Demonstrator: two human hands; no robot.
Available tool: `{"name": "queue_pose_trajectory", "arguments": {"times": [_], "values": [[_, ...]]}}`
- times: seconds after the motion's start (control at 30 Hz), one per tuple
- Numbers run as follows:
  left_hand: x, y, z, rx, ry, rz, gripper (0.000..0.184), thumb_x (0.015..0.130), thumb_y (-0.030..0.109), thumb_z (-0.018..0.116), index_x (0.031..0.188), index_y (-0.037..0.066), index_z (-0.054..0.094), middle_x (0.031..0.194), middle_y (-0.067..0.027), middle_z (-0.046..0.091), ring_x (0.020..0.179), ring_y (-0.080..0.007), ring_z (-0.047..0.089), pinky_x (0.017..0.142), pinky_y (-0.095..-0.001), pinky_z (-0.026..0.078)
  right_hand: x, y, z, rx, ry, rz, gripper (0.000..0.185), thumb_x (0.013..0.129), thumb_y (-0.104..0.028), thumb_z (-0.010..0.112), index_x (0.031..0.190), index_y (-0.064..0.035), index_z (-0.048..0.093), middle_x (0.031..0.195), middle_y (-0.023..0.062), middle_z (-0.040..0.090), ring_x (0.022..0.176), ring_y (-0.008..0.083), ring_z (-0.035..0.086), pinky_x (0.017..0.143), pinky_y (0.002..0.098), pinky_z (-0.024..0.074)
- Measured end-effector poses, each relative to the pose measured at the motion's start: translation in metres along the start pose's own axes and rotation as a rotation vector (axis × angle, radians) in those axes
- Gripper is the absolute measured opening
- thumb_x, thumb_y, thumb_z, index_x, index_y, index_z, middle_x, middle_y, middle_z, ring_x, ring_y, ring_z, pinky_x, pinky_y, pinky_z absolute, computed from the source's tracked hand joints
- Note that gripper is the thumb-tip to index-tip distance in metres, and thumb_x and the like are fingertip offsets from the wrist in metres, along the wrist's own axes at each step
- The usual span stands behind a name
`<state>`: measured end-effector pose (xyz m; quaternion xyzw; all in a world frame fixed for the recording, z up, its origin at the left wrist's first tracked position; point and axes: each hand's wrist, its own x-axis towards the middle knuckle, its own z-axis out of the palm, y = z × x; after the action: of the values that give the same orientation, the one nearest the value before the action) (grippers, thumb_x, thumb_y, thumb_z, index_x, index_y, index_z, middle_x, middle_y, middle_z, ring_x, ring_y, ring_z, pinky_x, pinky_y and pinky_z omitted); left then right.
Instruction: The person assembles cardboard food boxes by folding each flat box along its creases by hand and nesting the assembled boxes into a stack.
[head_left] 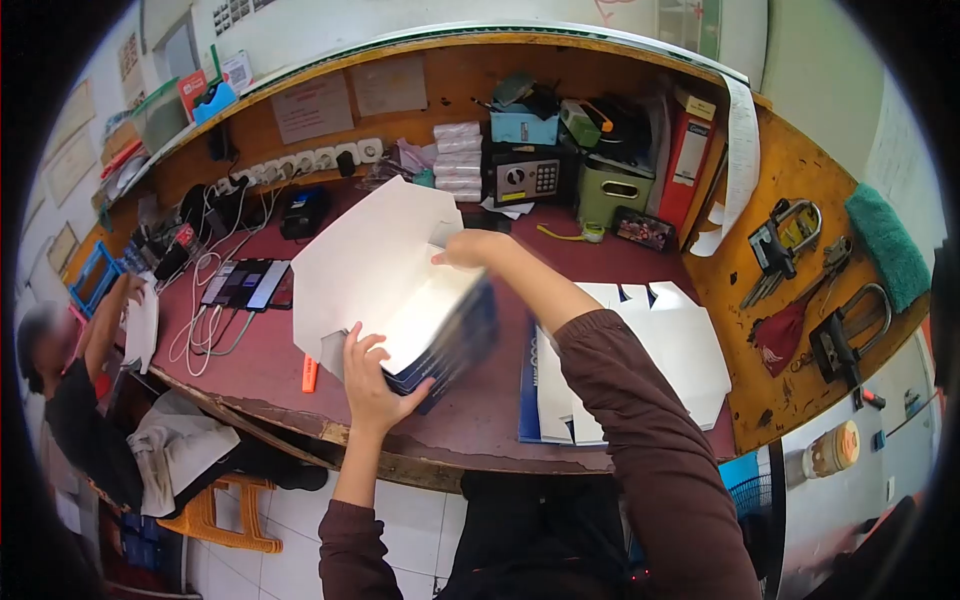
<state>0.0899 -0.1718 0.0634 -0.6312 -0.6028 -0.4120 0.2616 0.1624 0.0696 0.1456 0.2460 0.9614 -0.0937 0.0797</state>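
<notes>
One white-lined blue cardboard box (370,255) stands open over dark-red bench (265,345); left hand (382,385) grasps near corner, right hand (468,250) grips far corner.

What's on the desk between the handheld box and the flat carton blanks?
Nothing: between box and blanks, head view shows a bare strip of desk.

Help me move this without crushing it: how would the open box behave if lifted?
The box is probably light for its size: its walls look like thin card. Its wide lid might swing or flop, since it stands open. The sides could buckle if squeezed, as nothing shows inside to brace them.
</notes>
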Motion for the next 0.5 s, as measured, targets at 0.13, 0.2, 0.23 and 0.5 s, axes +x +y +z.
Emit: {"name": "queue_pose_trajectory", "arguments": {"times": [0.13,0.2,0.23,0.5], "values": [[-0.004,-0.002,0.004,-0.033,0.091,0.013,0.051,0.051,0.019,0.077,0.08,0.005,0.038,0.086,-0.0123,0.043,0.104,-0.0391,0.042,0.083,-0.047,0.036,0.003,0.008,0.014,0.066,0.032,0.018,0.052,0.088,-0.045,0.034,0.098,-0.0006,0.06,0.101,0.0192,0.058,0.097,0.0327,0.054,0.082,0.04,0.0414],[-0.005,-0.001,0.004,-0.029,0.116,-0.016,0.051,0.05,0.022,0.078,0.077,0.006,0.039,0.082,-0.0121,0.045,0.098,-0.0385,0.045,0.082,-0.0466,0.038,-0.005,0.006,0.022,0.085,0.157,0.043,0.051,0.088,-0.044,0.035,0.095,-0.0011,0.061,0.098,0.019,0.059,0.096,0.0329,0.054,0.08,0.0404,0.0424],[-0.005,0.001,0.003,-0.033,0.117,-0.006,0.051,0.05,0.022,0.078,0.077,0.006,0.039,0.082,-0.0121,0.045,0.098,-0.0385,0.045,0.082,-0.0466,0.038,-0.011,0.006,0.025,0.103,0.28,0.067,0.049,0.089,-0.043,0.035,0.093,-0.0016,0.062,0.095,0.0189,0.059,0.094,0.033,0.055,0.078,0.0408,0.0434],[-0.003,0.007,-0.009,-0.007,0.055,-0.044,0.045,0.053,0.013,0.075,0.078,0.006,0.039,0.094,-0.0131,0.048,0.109,-0.0389,0.041,0.087,-0.0461,0.036,-0.083,-0.002,0.029,0.524,1.196,-0.017,0.032,0.088,-0.029,0.038,0.084,-0.0046,0.058,0.084,0.0128,0.057,0.078,0.0311,0.055,0.068,0.0401,0.0437]]}}
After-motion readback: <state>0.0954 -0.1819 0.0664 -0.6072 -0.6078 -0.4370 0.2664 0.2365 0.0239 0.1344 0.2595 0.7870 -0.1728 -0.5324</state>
